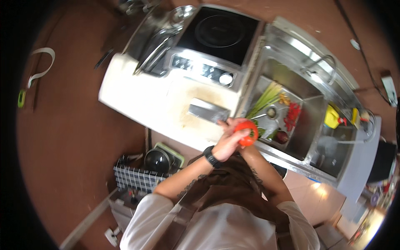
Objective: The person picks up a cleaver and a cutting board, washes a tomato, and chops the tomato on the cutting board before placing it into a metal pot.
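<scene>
My left hand, with a dark watch at its wrist, grips a round red tomato with a green patch at its stem end. The thumb lies across the front of the tomato. My right forearm reaches in from the other side, and the right hand is mostly hidden behind the left hand and the tomato; its grip cannot be made out. Just beyond the hands, a cleaver shows its broad metal blade over a stained pale cutting board. The cleaver's handle end is hidden by fingers.
Beside the board is a steel sink holding long green stalks, red pieces, yellow pieces and a red onion. An induction cooktop stands behind the board. A yellow bottle sits near a faucet.
</scene>
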The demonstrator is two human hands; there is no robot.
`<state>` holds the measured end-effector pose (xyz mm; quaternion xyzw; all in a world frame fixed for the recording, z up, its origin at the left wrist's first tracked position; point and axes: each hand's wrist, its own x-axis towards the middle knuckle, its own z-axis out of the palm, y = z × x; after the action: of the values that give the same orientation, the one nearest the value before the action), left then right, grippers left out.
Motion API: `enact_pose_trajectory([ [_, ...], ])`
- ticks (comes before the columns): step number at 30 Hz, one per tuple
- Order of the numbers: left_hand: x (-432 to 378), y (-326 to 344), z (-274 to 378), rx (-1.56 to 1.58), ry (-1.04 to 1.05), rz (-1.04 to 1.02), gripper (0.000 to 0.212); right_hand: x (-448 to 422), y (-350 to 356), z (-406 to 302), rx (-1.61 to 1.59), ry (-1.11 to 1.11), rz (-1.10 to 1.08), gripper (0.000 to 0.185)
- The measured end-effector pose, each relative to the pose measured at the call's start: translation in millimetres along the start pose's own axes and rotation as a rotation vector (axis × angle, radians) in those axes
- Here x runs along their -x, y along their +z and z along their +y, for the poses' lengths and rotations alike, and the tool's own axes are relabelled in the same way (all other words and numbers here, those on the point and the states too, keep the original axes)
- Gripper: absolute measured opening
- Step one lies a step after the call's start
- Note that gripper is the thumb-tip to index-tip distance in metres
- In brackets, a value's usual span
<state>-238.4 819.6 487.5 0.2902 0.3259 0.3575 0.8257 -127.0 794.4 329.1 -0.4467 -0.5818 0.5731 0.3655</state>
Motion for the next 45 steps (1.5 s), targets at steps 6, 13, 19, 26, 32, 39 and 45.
enact_pose_trajectory([
  [6, -54, 22, -1, 0.089, -0.043, 0.005, 0.052, 4, -132, -53, 0.583, -0.222, 0.564, 0.042],
  [13, -212, 136, -102, 0.080, -0.300, 0.016, 0.039, -7, -503, 20, 1.012, 0.135, 0.909, 0.052],
  [19, -325, 136, -142, 0.004, -0.272, 0.070, 0.018, -15, -435, -46, 0.805, 0.228, 0.636, 0.028],
  [26, -372, 201, -182, 0.069, -0.226, 0.030, 0.016, 34, -451, -36, -0.026, 0.265, 0.790, 0.037],
  [32, -364, 209, -196, 0.155, -0.082, 0.009, 0.018, 63, -413, -28, 0.118, -0.011, 0.983, 0.036],
  [39, -335, 218, -163, 0.172, 0.077, 0.139, 0.027, 41, -393, -30, -0.671, -0.026, 0.851, 0.030],
  [45, -335, 188, -143, -0.221, 0.109, 0.066, 0.025, 51, -404, -18, -0.012, -0.020, 0.809, 0.064],
])
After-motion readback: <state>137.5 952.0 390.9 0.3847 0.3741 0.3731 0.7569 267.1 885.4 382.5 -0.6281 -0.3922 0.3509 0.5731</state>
